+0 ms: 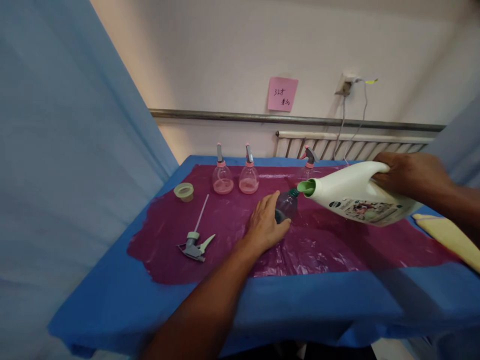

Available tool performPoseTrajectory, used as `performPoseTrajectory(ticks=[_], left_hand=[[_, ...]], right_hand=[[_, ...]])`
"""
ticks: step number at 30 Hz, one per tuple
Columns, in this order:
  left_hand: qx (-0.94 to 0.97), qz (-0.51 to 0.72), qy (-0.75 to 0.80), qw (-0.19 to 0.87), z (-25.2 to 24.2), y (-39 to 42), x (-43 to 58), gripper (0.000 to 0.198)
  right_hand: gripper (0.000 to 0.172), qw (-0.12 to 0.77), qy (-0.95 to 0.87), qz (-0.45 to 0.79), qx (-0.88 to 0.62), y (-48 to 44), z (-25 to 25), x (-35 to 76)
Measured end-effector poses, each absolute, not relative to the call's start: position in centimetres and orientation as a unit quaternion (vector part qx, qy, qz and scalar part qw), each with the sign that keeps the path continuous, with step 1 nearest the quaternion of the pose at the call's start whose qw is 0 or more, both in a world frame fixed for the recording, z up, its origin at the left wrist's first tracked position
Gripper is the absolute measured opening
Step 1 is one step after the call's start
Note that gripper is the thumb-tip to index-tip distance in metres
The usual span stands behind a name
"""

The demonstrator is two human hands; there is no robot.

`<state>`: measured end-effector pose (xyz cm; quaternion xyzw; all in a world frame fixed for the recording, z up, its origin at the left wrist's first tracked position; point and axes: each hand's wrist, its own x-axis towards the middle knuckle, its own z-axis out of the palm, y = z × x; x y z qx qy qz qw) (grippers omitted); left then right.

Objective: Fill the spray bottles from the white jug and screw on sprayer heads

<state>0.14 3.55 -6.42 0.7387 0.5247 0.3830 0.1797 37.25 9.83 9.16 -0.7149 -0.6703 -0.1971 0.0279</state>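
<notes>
Head view: a dark see-through bottle [288,204] with a green neck [294,192] is on a crumpled purple sheet [228,225], appearing to lean a little to the right. The left hand [265,220] is partly open around it, fingers along its left side and thumb across its front, steadying it in a loose hold. From the bottle's right comes a large white jug [360,192], tipped over on its side so that its green spout [306,187] is right at the bottle's neck; whether the two touch, I cannot tell. The right hand [405,171] is closed around the jug's handle, well to the right of the bottle. The jug's printed label [369,209] faces the viewer.

To the left of the bottle and farther back, two clear spray bottles [223,182] [248,182] with pink collars stand side by side, pink liquid in the bottom of each. A third spray bottle [308,170] stands behind and slightly right of the dark bottle, partly hidden by the jug. Well left of the bottle, a grey-and-green spray head [193,247] lies with its tube pointing away, and beyond it sits a small round cup [183,192]. Far right of the bottle lies a yellow cloth [448,240].
</notes>
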Motion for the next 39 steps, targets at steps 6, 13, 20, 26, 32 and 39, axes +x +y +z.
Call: performPoseTrajectory(ticks=[6, 13, 20, 26, 32, 39], left_hand=[[0.739, 0.374, 0.532, 0.177, -6.3, 3.5, 0.2, 0.087], [0.740, 0.368, 0.533, 0.181, -5.7, 3.1, 0.3, 0.087], [0.745, 0.361, 0.532, 0.178, -5.5, 3.0, 0.3, 0.089], [0.746, 0.352, 0.537, 0.176, -5.5, 3.1, 0.4, 0.089], [0.748, 0.354, 0.535, 0.168, -5.8, 3.2, 0.4, 0.088], [0.751, 0.350, 0.535, 0.168, -5.7, 3.2, 0.4, 0.089]], right_hand=[[0.030, 0.010, -0.683, -0.226, -0.694, 10.3, 10.3, 37.2], [0.020, 0.016, -0.691, -0.228, -0.686, 10.3, 11.8, 36.3], [0.023, -0.011, -0.692, -0.238, -0.682, 10.4, 13.2, 36.0], [0.034, -0.014, -0.719, -0.259, -0.645, 10.7, 13.4, 36.9], [0.040, -0.022, -0.717, -0.265, -0.645, 10.4, 13.8, 36.5], [0.037, -0.027, -0.723, -0.263, -0.638, 9.9, 14.7, 35.7]])
